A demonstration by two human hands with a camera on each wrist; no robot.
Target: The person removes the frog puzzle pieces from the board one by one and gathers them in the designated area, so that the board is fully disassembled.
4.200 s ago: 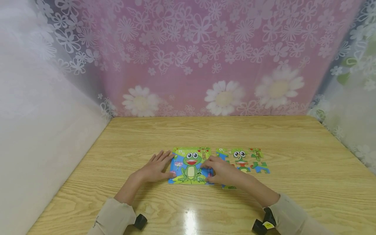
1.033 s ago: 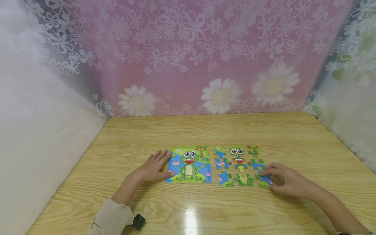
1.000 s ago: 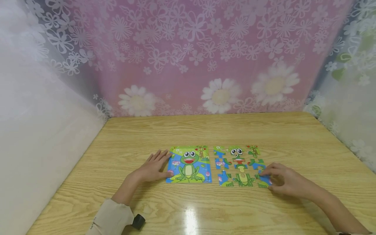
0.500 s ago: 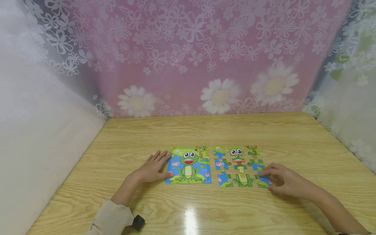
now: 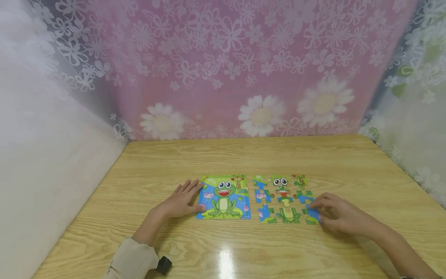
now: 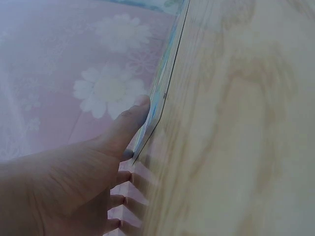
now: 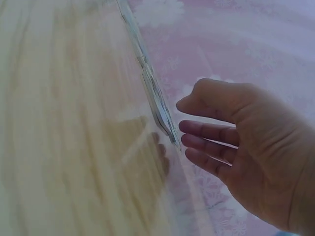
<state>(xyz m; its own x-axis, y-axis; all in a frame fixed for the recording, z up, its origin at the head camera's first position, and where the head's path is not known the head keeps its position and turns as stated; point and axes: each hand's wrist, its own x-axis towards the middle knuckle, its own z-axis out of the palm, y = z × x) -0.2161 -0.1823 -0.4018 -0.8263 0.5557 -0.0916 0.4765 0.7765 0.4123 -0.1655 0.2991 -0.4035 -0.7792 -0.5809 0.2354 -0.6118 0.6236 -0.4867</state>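
A square frog puzzle (image 5: 223, 197), fully assembled, lies flat in the middle of the head view. My left hand (image 5: 179, 203) rests at its left edge, fingers straight and spread, thumb on the lower left corner. In the left wrist view that thumb (image 6: 134, 115) touches the puzzle's edge (image 6: 158, 98). To the right, loose puzzle pieces lie in rows with gaps, including a frog-feet piece (image 5: 288, 215) and a blue-green corner piece (image 5: 313, 214). My right hand (image 5: 339, 215) is beside the corner piece; the right wrist view shows its fingers (image 7: 209, 142) loosely bent, apart from the pieces.
The wood-grain table (image 5: 195, 248) extends around both puzzles. A pink flowered cloth (image 5: 209, 77) hangs along the back edge, with pale cloth at the sides. A black wrist device (image 5: 163, 266) shows by the left sleeve.
Since 4.2 s ago my right hand has moved from the whole puzzle's right edge to the loose lower right corner piece. Lately its fingers have loosened slightly there. My left hand has stayed put.
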